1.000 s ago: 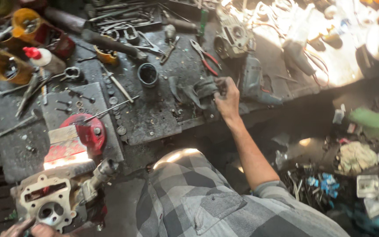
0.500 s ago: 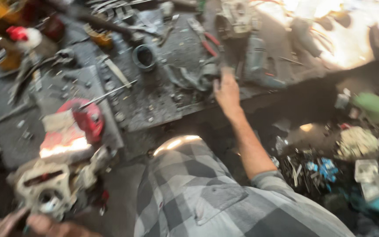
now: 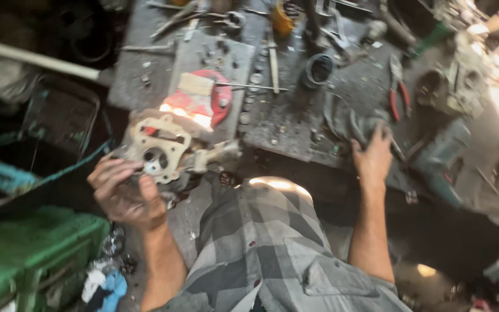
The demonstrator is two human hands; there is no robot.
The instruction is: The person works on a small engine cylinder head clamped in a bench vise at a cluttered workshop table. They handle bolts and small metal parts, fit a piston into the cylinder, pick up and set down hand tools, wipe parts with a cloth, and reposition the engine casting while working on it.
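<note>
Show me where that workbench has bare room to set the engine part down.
Little bare room. The clearest patch of bench lies between the black ring and the red-handled pliers, above the right hand on a grey rag. The left hand holds the engine part. Around the red disc, bolts and tools crowd.

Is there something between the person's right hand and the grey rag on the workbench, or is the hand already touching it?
Nothing visible stands between them. The right hand already rests on the grey rag at the near edge of the workbench. The red-handled pliers lie apart, further back. The left hand holds a metal engine part.
</note>
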